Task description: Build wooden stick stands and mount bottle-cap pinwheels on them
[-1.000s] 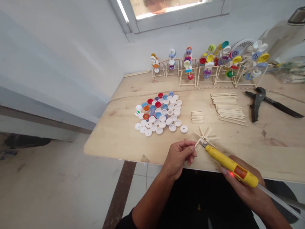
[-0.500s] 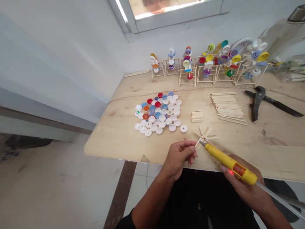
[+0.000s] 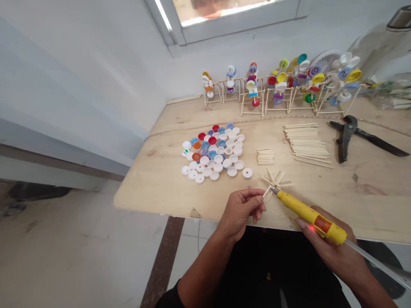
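Note:
Near the table's front edge lies a star of short wooden sticks (image 3: 278, 179), its spokes spreading from a small hub. My left hand (image 3: 244, 209) pinches one wooden stick (image 3: 266, 191) at its outer end, on the star's near left side. In my right hand (image 3: 334, 248) is a yellow hot glue gun (image 3: 302, 208), with a red light glowing and a clear glue stick (image 3: 372, 259) out of its rear. The gun's nozzle meets the star at or beside the hub; its tip hides part of that joint.
Bottle caps (image 3: 214, 175), mostly white, lie left of the star. Short sticks (image 3: 265, 157), longer sticks (image 3: 306, 143) and black-handled cutters (image 3: 346, 139) lie beyond it. Stick frames with cap wheels (image 3: 253, 96) line the wall. A twisted cord (image 3: 180, 129) crosses the table.
The glue gun's nozzle has shifted very slightly at the hub. My left hand keeps its pinch on the stick, and everything else stays in place.

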Demonstrator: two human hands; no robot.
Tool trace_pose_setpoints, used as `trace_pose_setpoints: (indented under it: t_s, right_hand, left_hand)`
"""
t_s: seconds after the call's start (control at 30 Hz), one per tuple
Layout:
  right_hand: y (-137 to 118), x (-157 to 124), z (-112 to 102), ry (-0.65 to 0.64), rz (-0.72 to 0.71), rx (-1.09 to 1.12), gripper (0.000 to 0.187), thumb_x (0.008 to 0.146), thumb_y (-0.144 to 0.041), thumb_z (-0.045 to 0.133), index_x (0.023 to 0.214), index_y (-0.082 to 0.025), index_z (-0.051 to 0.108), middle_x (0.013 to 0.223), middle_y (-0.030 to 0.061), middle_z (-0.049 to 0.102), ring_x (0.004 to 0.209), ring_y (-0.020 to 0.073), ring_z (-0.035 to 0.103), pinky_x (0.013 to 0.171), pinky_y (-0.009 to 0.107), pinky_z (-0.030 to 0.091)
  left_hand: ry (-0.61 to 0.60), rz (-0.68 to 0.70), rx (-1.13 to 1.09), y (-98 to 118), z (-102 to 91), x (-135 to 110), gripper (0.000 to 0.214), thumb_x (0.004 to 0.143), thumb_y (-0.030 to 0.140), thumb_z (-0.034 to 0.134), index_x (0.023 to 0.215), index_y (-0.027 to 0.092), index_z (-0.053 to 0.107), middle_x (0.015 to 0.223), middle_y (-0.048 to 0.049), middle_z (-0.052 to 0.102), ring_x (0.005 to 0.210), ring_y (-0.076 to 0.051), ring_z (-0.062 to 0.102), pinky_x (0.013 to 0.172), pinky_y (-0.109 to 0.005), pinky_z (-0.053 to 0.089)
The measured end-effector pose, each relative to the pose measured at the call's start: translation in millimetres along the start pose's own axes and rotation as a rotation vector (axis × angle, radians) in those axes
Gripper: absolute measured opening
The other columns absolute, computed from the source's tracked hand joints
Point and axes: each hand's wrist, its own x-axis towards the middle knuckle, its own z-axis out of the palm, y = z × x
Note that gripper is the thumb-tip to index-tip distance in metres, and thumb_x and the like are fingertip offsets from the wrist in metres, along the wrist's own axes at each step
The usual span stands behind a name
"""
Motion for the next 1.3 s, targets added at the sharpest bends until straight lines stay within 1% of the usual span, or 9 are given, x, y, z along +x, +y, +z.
trace_pose_setpoints:
  t_s: [0.13,0.3,0.4,0.5,0.73,0.9,1.07,1.2,1.3]
  right_hand:
    - [-1.5,0.8,-1.1,-0.005,0.027,0.006,0.018,0.083,-0.039,0.059,0.078,-0.022,0.060,0.065,0.0003,0.063,0.058,0.0148,0.060,0.048,0.023,0.046]
    - [-6.0,2.4,-2.6,-0.034,0.023,0.000,0.019,0.086,-0.035,0.056,0.072,-0.023,0.056,0.062,-0.0004,0.059,0.055,0.0141,0.057,0.048,0.024,0.044]
    - [-3.4,2.0,-1.3,-0.019,-0.004,-0.013,0.017,0.085,-0.036,0.056,0.075,-0.023,0.058,0.064,0.0004,0.061,0.056,0.0149,0.058,0.049,0.025,0.046]
    - [-1.0,1.5,-0.4,0.001,0.007,-0.033,0.014,0.084,-0.035,0.058,0.080,-0.023,0.060,0.067,0.0011,0.063,0.058,0.0153,0.060,0.050,0.024,0.047]
    - [-2.1,1.2,-1.4,-0.012,0.008,-0.040,0.015,0.086,-0.035,0.055,0.079,-0.022,0.058,0.066,0.0011,0.061,0.058,0.0149,0.059,0.051,0.025,0.048]
    - [-1.7,3.4,-1.6,-0.012,-0.018,-0.017,0.019,0.084,-0.039,0.056,0.072,-0.024,0.056,0.063,0.0004,0.060,0.056,0.0145,0.058,0.049,0.024,0.046]
    - [-7.1,4.1,-2.8,-0.014,0.047,0.008,0.020,0.085,-0.037,0.056,0.070,-0.023,0.056,0.060,-0.0006,0.057,0.054,0.0140,0.056,0.048,0.024,0.045]
    - [-8.4,2.9,-2.6,-0.025,0.018,0.002,0.019,0.085,-0.037,0.056,0.071,-0.024,0.057,0.061,-0.0002,0.059,0.054,0.0147,0.057,0.049,0.025,0.046]
    - [-6.8,2.6,-2.2,-0.014,0.028,-0.022,0.019,0.085,-0.036,0.055,0.071,-0.024,0.056,0.060,-0.0002,0.058,0.053,0.0145,0.056,0.048,0.025,0.045]
  left_hand:
    - [0.014,-0.004,0.019,0.8,0.9,0.0,0.029,0.065,0.028,0.074,0.086,0.010,0.069,0.057,0.0000,0.061,0.040,-0.004,0.045,0.040,-0.017,0.030]
    - [0.019,-0.006,0.032,1.8,2.0,-0.2,0.031,0.063,0.030,0.075,0.086,0.010,0.070,0.057,-0.0001,0.061,0.041,-0.004,0.045,0.041,-0.018,0.031]
    - [0.024,0.001,0.031,2.0,2.0,-0.3,0.029,0.064,0.029,0.074,0.085,0.010,0.070,0.057,0.0002,0.060,0.041,-0.004,0.045,0.041,-0.018,0.031]
    - [0.023,-0.004,0.039,1.9,1.7,-0.4,0.031,0.063,0.030,0.075,0.086,0.010,0.070,0.057,-0.0002,0.061,0.041,-0.005,0.045,0.041,-0.018,0.031]
    - [0.027,-0.009,0.020,1.3,0.9,-0.6,0.032,0.063,0.031,0.076,0.086,0.010,0.070,0.057,-0.0001,0.061,0.041,-0.004,0.045,0.040,-0.018,0.030]
    - [0.027,-0.005,0.027,1.4,0.8,-0.9,0.032,0.063,0.031,0.076,0.086,0.010,0.069,0.057,0.0003,0.060,0.041,-0.004,0.045,0.040,-0.017,0.031]
    - [0.026,0.001,0.026,1.4,0.8,-1.1,0.032,0.063,0.032,0.076,0.086,0.010,0.069,0.057,0.0001,0.060,0.041,-0.004,0.045,0.040,-0.017,0.031]
    - [0.035,0.002,0.031,1.3,1.0,-1.2,0.032,0.062,0.032,0.076,0.085,0.011,0.070,0.057,0.0001,0.060,0.041,-0.005,0.045,0.040,-0.017,0.031]
    - [0.041,0.000,0.036,1.3,1.2,-1.4,0.032,0.062,0.031,0.076,0.085,0.010,0.070,0.057,0.0000,0.060,0.041,-0.004,0.045,0.041,-0.017,0.032]
